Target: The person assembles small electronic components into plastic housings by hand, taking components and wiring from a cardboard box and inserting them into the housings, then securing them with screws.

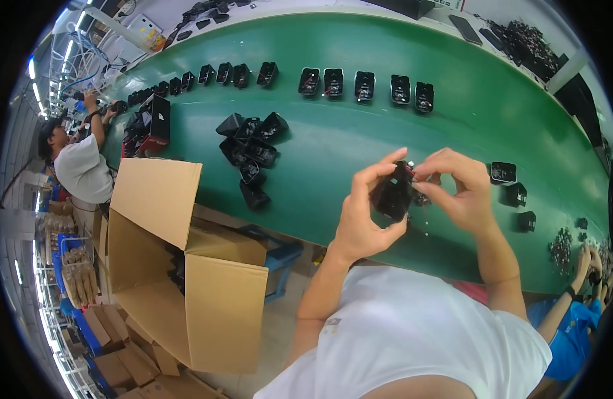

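My left hand (361, 216) grips a black plastic housing (391, 193) above the green table, its thumb along the lower edge and its fingers over the top. My right hand (462, 189) comes in from the other side. Its thumb and forefinger are pinched at the housing's right edge, where something small and red with a silvery bit (410, 169) shows. What exactly sits between those fingertips is too small to make out. To the right of that hand stand a few similar black housings (503, 173).
Black housings (365, 86) line the far side of the green table (253, 40). A loose pile of them (258, 151) lies left of my hands. An open cardboard box (226, 312) stands at the table's near edge. Co-workers sit left (84, 163) and right (569, 332), near small parts (560, 249).
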Demonstrator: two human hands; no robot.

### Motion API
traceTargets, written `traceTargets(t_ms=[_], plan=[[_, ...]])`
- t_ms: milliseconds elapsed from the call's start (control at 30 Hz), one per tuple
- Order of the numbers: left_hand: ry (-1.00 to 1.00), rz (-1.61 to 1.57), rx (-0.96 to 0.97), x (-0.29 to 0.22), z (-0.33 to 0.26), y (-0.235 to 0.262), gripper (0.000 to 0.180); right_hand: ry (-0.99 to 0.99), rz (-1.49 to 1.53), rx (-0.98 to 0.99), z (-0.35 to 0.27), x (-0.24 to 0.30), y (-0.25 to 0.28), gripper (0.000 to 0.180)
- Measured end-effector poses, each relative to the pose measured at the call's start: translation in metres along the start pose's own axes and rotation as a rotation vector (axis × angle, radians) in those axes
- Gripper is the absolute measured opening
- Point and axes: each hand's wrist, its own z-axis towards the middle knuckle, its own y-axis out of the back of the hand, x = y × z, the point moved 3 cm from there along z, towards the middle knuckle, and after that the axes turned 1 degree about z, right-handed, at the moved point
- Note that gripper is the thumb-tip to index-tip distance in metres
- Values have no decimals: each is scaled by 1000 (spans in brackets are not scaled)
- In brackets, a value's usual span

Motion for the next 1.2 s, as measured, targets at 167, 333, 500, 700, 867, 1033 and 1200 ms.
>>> traceTargets(t_ms=[167,333,500,700,867,1033,1200], plan=[[-157,152,-52,0,-1,-13,73,104,-129,-174,-7,-5,-6,21],[-256,253,-70,0,1,-22,73,184,-170,-251,-15,-11,-18,22],[-94,39,-96,6,-1,-19,70,80,-136,-87,-9,-7,1,24],[56,-334,-60,17,-1,-2,65,-89,41,-39,-9,-9,22,40],[248,-530,11,29,-6,8,57,-151,243,245,-3,-20,3,41],[214,-707,57,42,1,-8,48,-180,231,312,-8,-28,4,45],[397,-651,76,54,-6,3,67,-22,70,336,-4,-34,-2,42]])
